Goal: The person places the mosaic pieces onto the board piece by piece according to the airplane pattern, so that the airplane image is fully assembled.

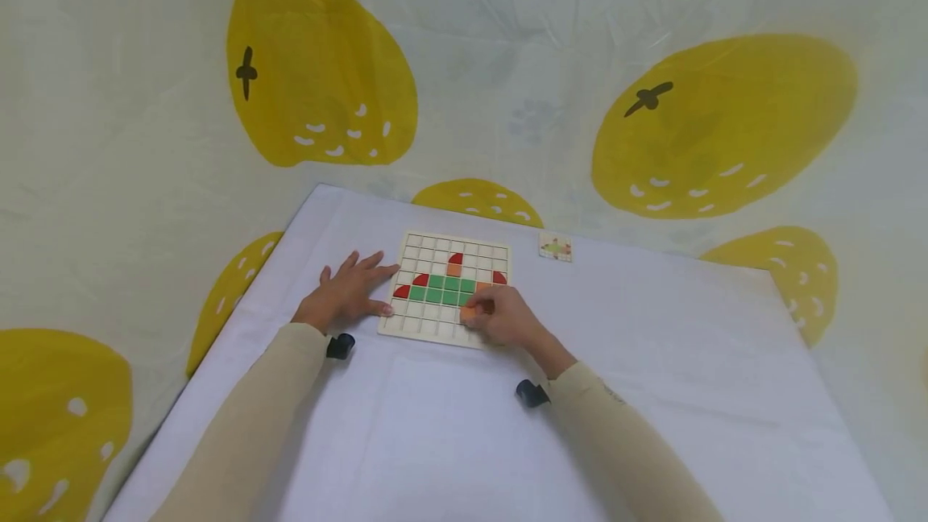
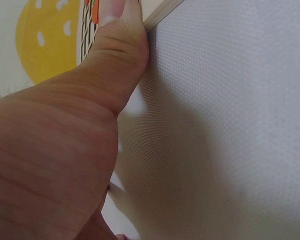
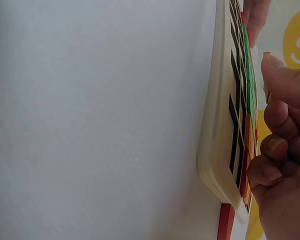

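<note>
A wooden grid board [image 1: 428, 329] lies on the white table, with green square tiles [image 1: 442, 288], red quarter-round tiles [image 1: 456, 258] and an orange tile [image 1: 453, 271] set in its cells. Between thumb and fingertips my right hand [image 1: 503, 316] pinches an orange tile [image 1: 467, 314] over the board's lower right part; the right wrist view has this tile [image 3: 267, 92] seen edge-on, raised off the board. Spread fingers of my left hand [image 1: 348, 292] touch the board's left edge, the thumb [image 2: 117, 45] at its rim. My right hand hides the board's lower right corner.
A small picture card [image 1: 555, 247] with a coloured tile pattern lies beyond the board to the right, near the table's back edge. In the right wrist view a red piece [image 3: 226, 221] lies beside the board's edge. A cloth with yellow fruit prints [image 1: 322, 63] hangs behind the table.
</note>
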A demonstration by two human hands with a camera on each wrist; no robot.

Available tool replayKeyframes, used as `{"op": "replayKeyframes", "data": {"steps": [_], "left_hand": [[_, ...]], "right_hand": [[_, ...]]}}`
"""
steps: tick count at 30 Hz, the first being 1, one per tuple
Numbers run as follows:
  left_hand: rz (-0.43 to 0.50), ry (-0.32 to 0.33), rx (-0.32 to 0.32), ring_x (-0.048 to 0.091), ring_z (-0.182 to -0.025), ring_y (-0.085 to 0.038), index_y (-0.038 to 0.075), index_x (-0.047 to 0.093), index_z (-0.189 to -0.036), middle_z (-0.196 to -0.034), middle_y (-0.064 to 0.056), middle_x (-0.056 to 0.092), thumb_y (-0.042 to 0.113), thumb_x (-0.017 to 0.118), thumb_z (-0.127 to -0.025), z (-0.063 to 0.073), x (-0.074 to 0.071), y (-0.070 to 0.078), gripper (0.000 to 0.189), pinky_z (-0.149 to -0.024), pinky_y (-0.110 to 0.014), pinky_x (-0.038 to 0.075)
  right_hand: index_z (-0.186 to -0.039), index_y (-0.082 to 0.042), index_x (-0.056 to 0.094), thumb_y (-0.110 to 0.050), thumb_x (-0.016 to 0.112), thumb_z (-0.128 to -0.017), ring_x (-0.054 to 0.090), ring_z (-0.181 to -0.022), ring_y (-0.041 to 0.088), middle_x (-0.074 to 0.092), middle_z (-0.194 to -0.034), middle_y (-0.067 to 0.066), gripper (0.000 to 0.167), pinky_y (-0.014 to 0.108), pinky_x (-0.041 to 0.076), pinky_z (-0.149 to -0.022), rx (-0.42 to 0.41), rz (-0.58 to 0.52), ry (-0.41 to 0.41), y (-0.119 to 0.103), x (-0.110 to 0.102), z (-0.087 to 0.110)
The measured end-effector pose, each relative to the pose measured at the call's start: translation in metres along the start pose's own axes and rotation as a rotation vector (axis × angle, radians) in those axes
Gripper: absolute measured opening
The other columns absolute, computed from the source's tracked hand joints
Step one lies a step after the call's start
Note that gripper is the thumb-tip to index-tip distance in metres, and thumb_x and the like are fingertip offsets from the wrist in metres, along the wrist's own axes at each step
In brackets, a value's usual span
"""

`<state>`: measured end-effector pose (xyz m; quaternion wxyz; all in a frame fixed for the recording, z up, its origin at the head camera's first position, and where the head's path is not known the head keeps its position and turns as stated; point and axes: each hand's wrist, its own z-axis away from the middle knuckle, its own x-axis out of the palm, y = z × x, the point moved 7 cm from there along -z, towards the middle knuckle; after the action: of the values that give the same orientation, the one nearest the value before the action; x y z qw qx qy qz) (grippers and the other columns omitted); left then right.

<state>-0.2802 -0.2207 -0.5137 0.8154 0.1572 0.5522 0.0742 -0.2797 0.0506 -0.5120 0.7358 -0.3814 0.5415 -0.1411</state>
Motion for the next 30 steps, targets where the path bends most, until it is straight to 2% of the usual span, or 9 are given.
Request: {"op": "replayKeyframes", "data": {"steps": [11,22,30], "left_hand": [[0.003,0.000,-0.007,-0.003,-0.163,-0.045,0.040,0.029,-0.164,-0.178,-0.003,0.011,0.052,0.079,-0.087,0.000,0.001,0.001,0.093,-0.120,-0.082,-0.001],[0.009,-0.006,-0.025,-0.005,-0.164,-0.044,0.041,0.029,-0.164,-0.178,-0.002,0.010,0.052,0.080,-0.087,-0.003,0.002,-0.002,0.093,-0.121,-0.081,-0.002],[0.009,-0.010,-0.034,-0.005,-0.164,-0.042,0.042,0.029,-0.164,-0.179,0.000,0.010,0.053,0.080,-0.086,-0.004,0.003,-0.003,0.093,-0.122,-0.081,-0.002]], "right_hand": [[-0.108,-0.010,0.080,-0.015,0.083,-0.089,0.058,-0.089,0.019,0.064,-0.088,0.001,0.021,0.029,0.048,-0.075,-0.065,0.005,-0.010,-0.008,0.007,-0.003],[-0.112,-0.010,0.080,-0.019,0.084,-0.089,0.057,-0.089,0.018,0.063,-0.088,0.000,0.024,0.029,0.047,-0.073,0.001,0.038,-0.003,-0.008,0.013,-0.007],[-0.113,-0.010,0.080,-0.020,0.083,-0.089,0.058,-0.088,0.018,0.064,-0.085,0.000,0.026,0.027,0.048,-0.071,-0.021,0.042,0.000,-0.014,0.017,-0.010]]}}
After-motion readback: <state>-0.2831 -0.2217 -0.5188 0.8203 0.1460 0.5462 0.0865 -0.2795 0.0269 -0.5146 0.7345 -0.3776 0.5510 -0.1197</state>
